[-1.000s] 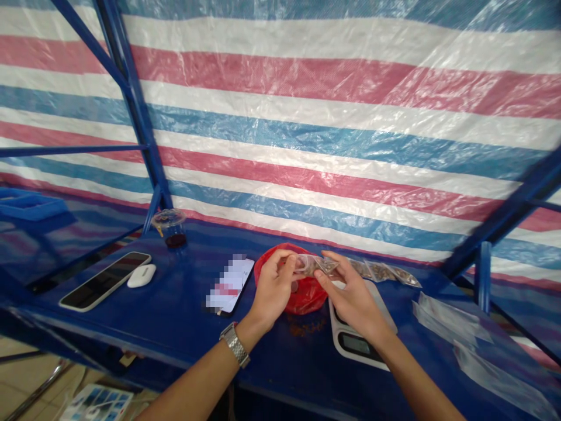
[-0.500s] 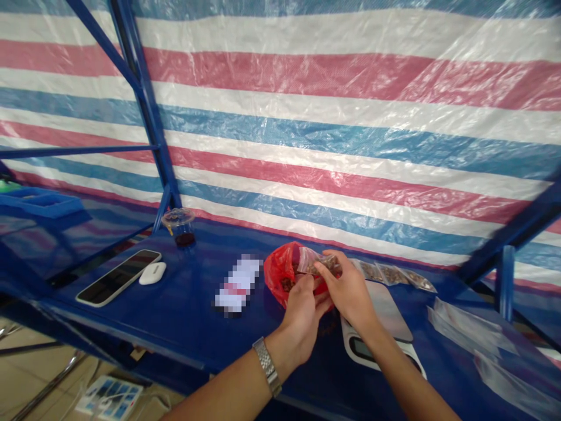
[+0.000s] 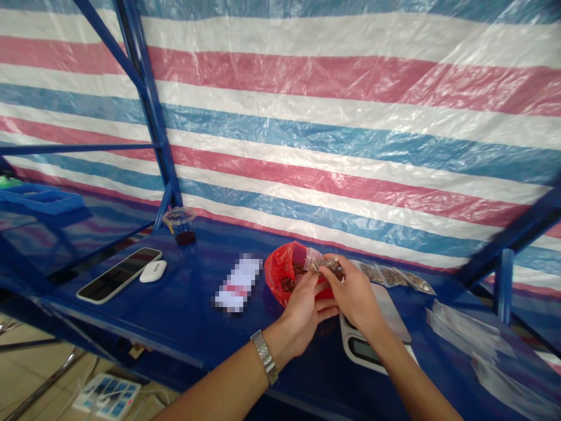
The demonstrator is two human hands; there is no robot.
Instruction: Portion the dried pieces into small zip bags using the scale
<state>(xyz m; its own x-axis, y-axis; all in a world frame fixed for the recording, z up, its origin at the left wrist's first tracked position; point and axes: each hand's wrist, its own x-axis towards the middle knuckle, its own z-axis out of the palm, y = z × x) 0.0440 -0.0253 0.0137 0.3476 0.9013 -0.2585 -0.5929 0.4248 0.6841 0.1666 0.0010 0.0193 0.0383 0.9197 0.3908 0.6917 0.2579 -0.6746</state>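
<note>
A small clear plastic bag (image 3: pixel 314 260) with brown bits in it is held between my two hands. My left hand (image 3: pixel 302 316), with a metal watch at the wrist, pinches its near edge. From the right, my right hand (image 3: pixel 354 295) grips the same bag, its fingers partly hidden. Just below and behind lies an open red plastic bag (image 3: pixel 278 269) holding loose brown pieces (image 3: pixel 289 285). Beside my right forearm sits a kitchen scale (image 3: pixel 388 310), partly covered by the arm. Several filled clear bags (image 3: pixel 394 276) lie in a row behind it.
Flat clear bags (image 3: pixel 464 327) lie at the right. Leftward are a blurred-out white item (image 3: pixel 239 283), a phone (image 3: pixel 120 275), a white earbud case (image 3: pixel 153 271) and a plastic cup (image 3: pixel 182 225) with dark liquid. Blue frame posts (image 3: pixel 153 117) and a striped sheet (image 3: pixel 328 128) stand behind.
My left hand has turned slightly, its fingers reaching further under the small bag. The bag's top has shifted and crumpled, and more of the brown pieces in the red bag show.
</note>
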